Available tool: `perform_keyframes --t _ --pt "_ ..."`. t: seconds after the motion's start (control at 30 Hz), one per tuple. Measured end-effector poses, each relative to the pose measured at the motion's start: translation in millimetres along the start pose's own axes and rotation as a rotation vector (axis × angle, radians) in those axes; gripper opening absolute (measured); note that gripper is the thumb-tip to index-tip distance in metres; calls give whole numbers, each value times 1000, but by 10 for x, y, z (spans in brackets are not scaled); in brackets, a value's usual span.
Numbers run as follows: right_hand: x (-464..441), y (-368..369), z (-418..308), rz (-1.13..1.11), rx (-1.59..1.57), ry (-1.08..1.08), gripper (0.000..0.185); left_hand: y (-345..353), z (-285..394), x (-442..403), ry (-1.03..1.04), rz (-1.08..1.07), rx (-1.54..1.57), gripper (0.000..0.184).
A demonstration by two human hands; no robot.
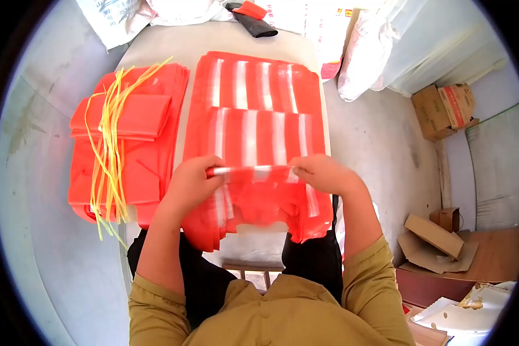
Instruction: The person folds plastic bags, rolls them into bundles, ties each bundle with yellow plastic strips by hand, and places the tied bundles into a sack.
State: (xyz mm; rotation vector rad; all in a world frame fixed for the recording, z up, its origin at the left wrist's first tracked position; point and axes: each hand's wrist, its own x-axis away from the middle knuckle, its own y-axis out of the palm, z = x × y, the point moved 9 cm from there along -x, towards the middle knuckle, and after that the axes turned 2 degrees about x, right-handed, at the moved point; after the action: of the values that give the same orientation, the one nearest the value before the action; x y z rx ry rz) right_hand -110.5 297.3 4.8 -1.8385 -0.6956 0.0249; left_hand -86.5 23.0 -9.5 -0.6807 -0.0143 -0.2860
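A pile of red-and-white striped plastic bags (256, 86) lies on the table in front of me. On top, a striped plastic bag (262, 138) is pinched along a folded edge by both hands. My left hand (197, 180) is closed on the left end of this fold. At its right end, my right hand (323, 173) grips the plastic between thumb and fingers. Below the fold, the bag's lower part looks crumpled and slightly blurred. Left of the pile sits a stack of folded red plastic bags (141, 155), with loose yellow strings (112, 127) draped over it.
The pale table (173, 49) carries both piles. At its far edge lies a black-and-red item (255, 22) beside white sacks (181, 10). Another white sack (366, 57) stands right of the table. Cardboard boxes (441, 112) and an opened carton (435, 245) are farther right.
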Motion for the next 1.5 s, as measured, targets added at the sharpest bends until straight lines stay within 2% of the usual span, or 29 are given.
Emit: perform_keyframes --t 0.17,0.27,0.37,0.47,0.57,0.6,0.67,0.77,0.87,1.03,1.17,1.23,1.27,1.33,1.4,1.43,1.5 --pt "-337 -18 138 -113 -10 91 24 -88 -249 -14 -179 193 287 46" --pt "-564 -40 322 9 -111 116 23 -175 -197 -94 -125 304 175 49" --pt "-581 -20 269 91 -110 55 21 -124 -244 -101 7 375 74 52" --pt "-432 -98 92 445 -114 -57 18 -89 -239 -106 -245 217 95 50" --pt "-216 29 -34 659 23 -274 23 -57 -264 -129 -260 216 67 51" --pt "-142 84 -126 531 32 -252 34 -79 -202 -125 -229 251 -46 50" --pt "20 83 -326 564 61 -339 40 -88 -51 -96 -163 317 -269 47" --pt "108 144 -349 519 120 -352 51 -15 370 -45 294 399 -444 47" --pt "85 137 -321 521 144 -344 54 298 486 -40 445 194 -430 48" --pt "-83 224 -229 379 264 -231 63 333 387 -88 362 188 -516 54" --pt "-87 158 -241 300 230 -217 59 255 365 -145 313 205 -544 56" --pt "-64 58 -230 255 132 -199 54 139 345 -194 175 66 -418 51" --pt "-57 48 -176 165 91 -123 50 95 341 -192 107 -3 -354 48" --pt "17 19 -90 -20 12 29 42 -74 321 -132 65 46 -151 37" --pt "52 -146 -120 -108 9 61 34 -160 227 -78 30 102 67 32" --pt "35 -178 -120 -151 6 76 31 -197 207 -71 37 150 55 32" --pt "-59 -350 -33 74 11 117 25 -239 153 -81 51 242 32 32"
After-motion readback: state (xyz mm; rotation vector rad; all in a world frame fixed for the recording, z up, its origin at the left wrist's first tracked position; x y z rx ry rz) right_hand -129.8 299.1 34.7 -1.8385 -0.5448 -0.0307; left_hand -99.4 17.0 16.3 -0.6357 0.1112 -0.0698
